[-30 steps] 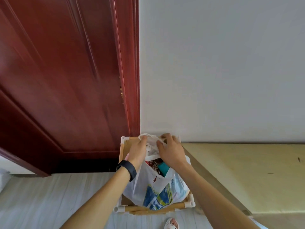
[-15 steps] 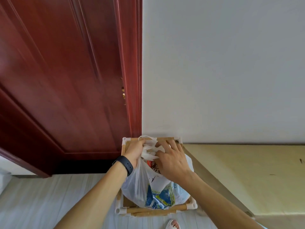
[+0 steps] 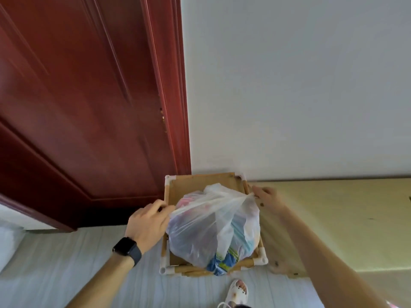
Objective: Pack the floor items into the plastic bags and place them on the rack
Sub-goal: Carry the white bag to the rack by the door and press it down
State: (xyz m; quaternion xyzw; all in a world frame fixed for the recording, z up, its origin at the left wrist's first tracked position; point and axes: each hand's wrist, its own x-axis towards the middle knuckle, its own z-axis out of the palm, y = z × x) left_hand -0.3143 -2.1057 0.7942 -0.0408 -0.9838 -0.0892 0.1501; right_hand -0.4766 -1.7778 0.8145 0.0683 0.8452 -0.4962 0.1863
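White wall (image 3: 289,85) on the right, red-brown door (image 3: 77,107) on the left, pale floor (image 3: 66,263) below. The wood-and-white-joint rack (image 3: 184,192) sits in the corner against the wall. The plastic bag (image 3: 206,232) sits on the rack's top shelf. It is translucent white and bulging, with pink, blue and green showing through. Its bulk runs back to front and overhangs the front rail. We see its two handles pulled taut sideways, the line rising slightly to the right. Our left hand (image 3: 148,221) pinches the left handle and our right hand (image 3: 266,197) pinches the right one, both clenched on plastic. There is a black watch (image 3: 126,247) on the left wrist.
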